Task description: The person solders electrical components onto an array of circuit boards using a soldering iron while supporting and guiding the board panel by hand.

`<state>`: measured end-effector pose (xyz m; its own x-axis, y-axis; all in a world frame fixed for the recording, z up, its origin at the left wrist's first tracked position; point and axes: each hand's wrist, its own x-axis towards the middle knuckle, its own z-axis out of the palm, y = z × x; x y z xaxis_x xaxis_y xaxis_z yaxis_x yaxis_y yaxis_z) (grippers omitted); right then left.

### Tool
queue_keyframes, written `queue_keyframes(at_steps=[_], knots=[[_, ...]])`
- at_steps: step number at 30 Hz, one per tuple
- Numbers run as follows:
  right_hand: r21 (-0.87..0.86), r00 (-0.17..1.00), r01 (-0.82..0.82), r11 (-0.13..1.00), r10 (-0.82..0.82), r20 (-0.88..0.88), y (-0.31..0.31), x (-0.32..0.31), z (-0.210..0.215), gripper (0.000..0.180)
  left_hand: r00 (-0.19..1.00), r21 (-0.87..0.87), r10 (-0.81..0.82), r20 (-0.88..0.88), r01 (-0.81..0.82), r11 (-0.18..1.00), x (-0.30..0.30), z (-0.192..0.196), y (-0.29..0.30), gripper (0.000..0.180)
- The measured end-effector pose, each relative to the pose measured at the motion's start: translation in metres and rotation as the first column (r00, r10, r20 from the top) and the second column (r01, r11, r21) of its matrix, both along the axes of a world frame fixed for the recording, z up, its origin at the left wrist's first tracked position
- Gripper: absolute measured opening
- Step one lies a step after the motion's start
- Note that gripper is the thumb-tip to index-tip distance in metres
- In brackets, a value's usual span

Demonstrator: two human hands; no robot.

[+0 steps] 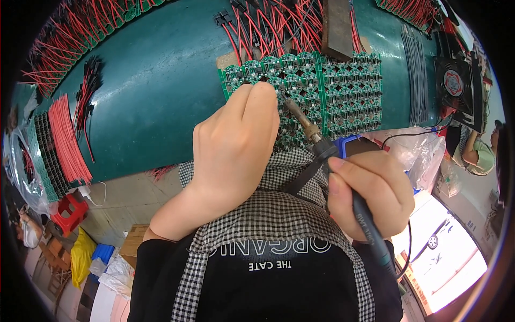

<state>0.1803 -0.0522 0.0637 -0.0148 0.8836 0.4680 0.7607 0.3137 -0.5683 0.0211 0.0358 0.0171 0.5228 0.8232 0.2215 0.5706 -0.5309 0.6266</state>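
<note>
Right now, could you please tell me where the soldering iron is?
In the head view, the soldering iron is right of centre, in the right hand, its tip at the green circuit boards.

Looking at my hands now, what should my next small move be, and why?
Probably ease the soldering iron tip-first onto the circuit-board panel, just right of your left hand: your right hand holds the iron angled toward that spot. Whether its tip touches is unclear.

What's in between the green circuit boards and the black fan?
A bundle of grey wires, then, nearer the circuit boards, a bare strip of green tabletop. The head view shows it.
</note>
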Motion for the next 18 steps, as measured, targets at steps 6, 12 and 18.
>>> queue_keyframes(at_steps=[6,12,18], knots=[[0.040,0.971,0.002,0.999,-0.012,0.237,-0.006,-0.022,-0.002,0.015,0.998,-0.014,0.004,0.062,-0.003,1.000,-0.002,-0.003,-0.001,0.014],[0.103,0.868,0.020,0.995,-0.068,0.492,-0.002,-0.041,-0.001,0.007,0.993,0.050,0.030,0.111,-0.036,0.998,-0.010,0.001,0.003,0.014],[0.017,0.903,-0.029,0.999,0.019,0.429,-0.006,-0.027,-0.001,0.013,0.988,-0.026,0.065,0.143,-0.062,0.998,-0.018,-0.002,0.000,0.014]])
